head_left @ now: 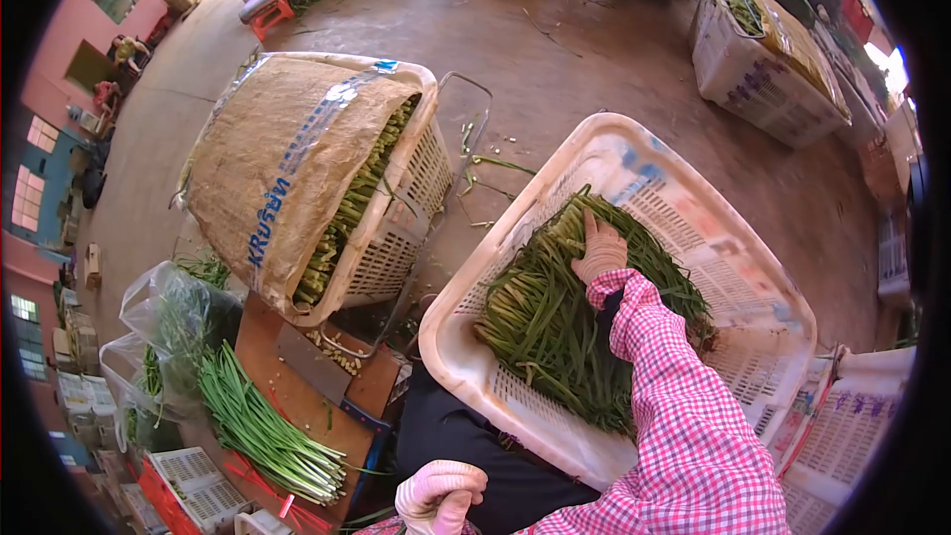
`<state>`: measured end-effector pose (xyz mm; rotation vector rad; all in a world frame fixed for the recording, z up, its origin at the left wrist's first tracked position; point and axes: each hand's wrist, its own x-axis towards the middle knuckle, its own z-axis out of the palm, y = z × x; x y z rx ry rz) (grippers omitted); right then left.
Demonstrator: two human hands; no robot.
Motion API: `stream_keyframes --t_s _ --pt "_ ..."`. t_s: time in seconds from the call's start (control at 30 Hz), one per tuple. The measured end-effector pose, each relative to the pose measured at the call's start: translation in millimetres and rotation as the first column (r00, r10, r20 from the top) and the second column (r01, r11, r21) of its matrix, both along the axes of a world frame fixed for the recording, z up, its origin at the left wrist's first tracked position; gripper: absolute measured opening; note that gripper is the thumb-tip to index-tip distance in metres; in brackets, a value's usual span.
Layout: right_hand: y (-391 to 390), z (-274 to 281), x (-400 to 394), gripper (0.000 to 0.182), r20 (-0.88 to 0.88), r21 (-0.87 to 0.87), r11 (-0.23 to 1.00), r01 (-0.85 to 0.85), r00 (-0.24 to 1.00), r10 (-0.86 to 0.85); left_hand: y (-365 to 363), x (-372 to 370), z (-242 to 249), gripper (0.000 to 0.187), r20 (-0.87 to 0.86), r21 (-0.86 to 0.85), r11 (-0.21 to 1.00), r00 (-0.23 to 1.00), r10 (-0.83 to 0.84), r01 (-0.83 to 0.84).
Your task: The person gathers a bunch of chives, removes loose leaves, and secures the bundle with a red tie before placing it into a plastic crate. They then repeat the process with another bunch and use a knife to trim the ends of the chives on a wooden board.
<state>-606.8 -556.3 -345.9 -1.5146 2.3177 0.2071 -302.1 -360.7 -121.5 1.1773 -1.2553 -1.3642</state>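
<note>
My right hand (600, 250), in a pale glove, reaches into a white plastic basket (728, 248). Its fingers are apart and touch the bundled green stalks (555, 307) piled inside. Close to my lap, my left hand (441, 497), also gloved, is curled closed, and nothing shows in it. To its left, a bunch of long green stalks (267, 426) with pale ends lies on a brown board (260, 327). On that same board rests a cleaver (322, 367), its dark handle pointing toward me.
A second white basket (396, 228), packed with stalks under a brown printed sack (287, 159), stands at left beside a metal frame (485, 104). Clear plastic bags (173, 327) of greens sit left of the board. Another full basket (758, 79) stands at far right; a red stool (269, 15) is behind.
</note>
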Motion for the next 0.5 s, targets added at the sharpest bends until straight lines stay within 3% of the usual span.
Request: stream_keyframes --t_s 0.07,0.13,0.17,0.2,0.27,0.3,0.33,0.37,0.4,0.43,0.5 --pt "-7 5 1 0.101 -0.045 0.016 1.000 -0.004 0.999 0.005 -1 -1 2 0.011 -0.048 0.043 0.999 0.998 0.030 -0.028" --pt "-9 18 0 0.100 0.041 0.140 0.990 0.015 0.999 -0.021 1 0 0 0.012 -0.064 0.035 0.999 0.997 0.035 -0.032" --pt "-4 10 -8 0.095 0.077 0.005 0.999 0.044 0.996 -0.044 1 -3 0 0.014 -0.155 0.043 0.995 0.983 0.097 -0.091" --pt "3 2 -19 0.095 0.079 -0.003 0.999 0.043 0.996 -0.043 0 -5 0 0.016 -0.246 0.054 0.988 0.957 0.155 -0.146" --pt "19 -8 -40 0.097 0.283 -0.268 0.956 0.120 0.958 -0.041 -3 -14 5 0.019 -0.330 0.111 0.977 0.920 0.210 -0.183" --pt "31 2 -40 0.093 0.268 -0.378 0.913 0.154 0.962 -0.051 -6 -25 7 0.019 -0.394 0.152 0.969 0.887 0.239 -0.193" --pt "41 2 -44 0.093 0.263 -0.382 0.911 0.158 0.963 -0.057 -9 -36 9 0.020 -0.454 0.194 0.961 0.850 0.268 -0.199" --pt "52 1 -49 0.090 0.355 -0.529 0.825 0.198 0.935 0.003 -15 -43 3 0.038 -0.518 0.151 0.971 0.822 0.236 -0.184" --pt "63 -2 -52 0.087 0.430 -0.653 0.715 0.250 0.899 0.078 -17 -39 -18 0.064 -0.596 0.103 0.994 0.802 0.043 0.024" --pt "73 -3 -52 0.083 0.563 -0.709 0.620 0.335 0.798 0.213 -21 -49 -20 0.069 -0.590 0.166 0.985 0.805 0.058 0.051" --pt "100 -6 -54 0.087 0.660 -0.687 0.619 0.382 0.683 0.312 -33 -77 -25 0.073 -0.555 0.300 0.949 0.826 0.095 0.093"
